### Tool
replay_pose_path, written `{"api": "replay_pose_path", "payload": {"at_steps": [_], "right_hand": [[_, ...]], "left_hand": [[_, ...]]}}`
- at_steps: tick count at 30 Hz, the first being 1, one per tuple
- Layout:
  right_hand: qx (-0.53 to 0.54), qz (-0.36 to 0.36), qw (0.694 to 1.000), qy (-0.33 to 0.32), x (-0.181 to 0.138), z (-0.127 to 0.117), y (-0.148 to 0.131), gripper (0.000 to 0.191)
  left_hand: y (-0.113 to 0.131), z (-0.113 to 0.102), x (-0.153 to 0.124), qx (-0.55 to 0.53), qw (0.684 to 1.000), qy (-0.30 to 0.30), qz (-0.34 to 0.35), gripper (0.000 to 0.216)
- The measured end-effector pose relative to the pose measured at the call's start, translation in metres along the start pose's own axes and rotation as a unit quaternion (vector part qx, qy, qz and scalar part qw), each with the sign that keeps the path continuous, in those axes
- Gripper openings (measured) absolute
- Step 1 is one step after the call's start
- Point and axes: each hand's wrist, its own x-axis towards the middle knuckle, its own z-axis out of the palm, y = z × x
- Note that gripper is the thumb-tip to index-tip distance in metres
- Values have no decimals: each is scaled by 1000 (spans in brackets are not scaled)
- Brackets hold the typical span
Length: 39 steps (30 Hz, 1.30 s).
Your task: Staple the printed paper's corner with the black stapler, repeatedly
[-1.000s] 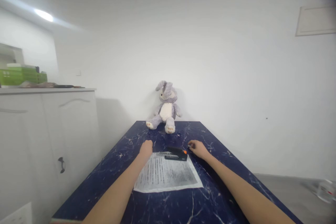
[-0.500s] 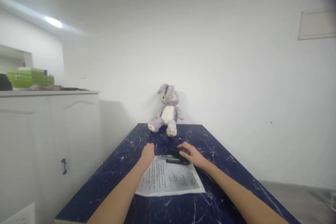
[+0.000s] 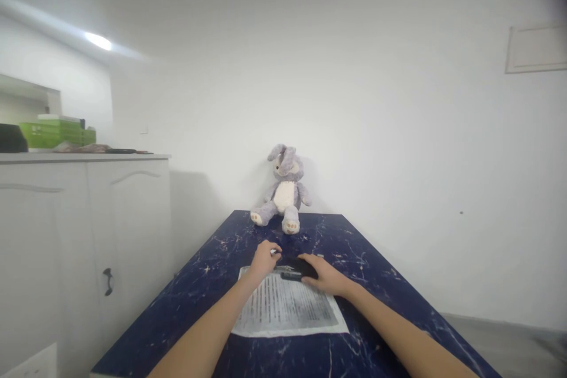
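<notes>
A black stapler (image 3: 296,264) lies on the far edge of a printed sheet of paper (image 3: 287,310), its upper part apparently raised off the base. My right hand (image 3: 326,276) grips it from the right, with the fingers over the top and the thumb low near the base. To the left of the stapler, my left hand (image 3: 264,258) is closed in a pinch. A small pale sliver (image 3: 273,251) shows between its fingers, too small to name for certain. The near part of the sheet lies flat on the table.
A grey plush rabbit (image 3: 287,192) sits at the far end of the dark blue marbled table (image 3: 195,301), against the white wall. Left of the table stands a white cabinet (image 3: 128,218) with green boxes (image 3: 57,133) on top. A small pale piece (image 3: 319,256) lies beyond my right hand.
My left hand has moved right, nearer the stapler, and a pale sliver now shows in its fingers. My right hand has closed in on the stapler. The view has shifted slightly.
</notes>
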Motion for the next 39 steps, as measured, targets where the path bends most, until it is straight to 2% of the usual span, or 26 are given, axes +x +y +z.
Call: {"api": "replay_pose_path", "payload": {"at_steps": [5, 10, 15, 18, 29, 36, 39], "right_hand": [[8, 0, 1000, -1, 0, 1, 2, 56], [8, 9, 1000, -19, 1, 2, 6, 57], [1, 9, 1000, -22, 2, 0, 2, 55], [3, 5, 1000, -23, 1, -1, 2, 55], [-27, -47, 999, 0, 2, -2, 4, 49], [-13, -21, 999, -35, 1, 2, 19, 54], [-18, -31, 999, -33, 0, 1, 22, 54]], "left_hand": [[-4, 6, 0, -59, 998, -16, 27, 26], [-11, 7, 2, -94, 994, -45, 14, 40], [-12, 9, 3, -125, 986, -105, 31, 24], [-12, 10, 4, -137, 982, -123, 48, 22], [0, -4, 0, -105, 975, -174, 86, 16], [-8, 6, 4, -120, 973, -180, 77, 17], [-9, 7, 5, -126, 972, -183, 74, 19]]}}
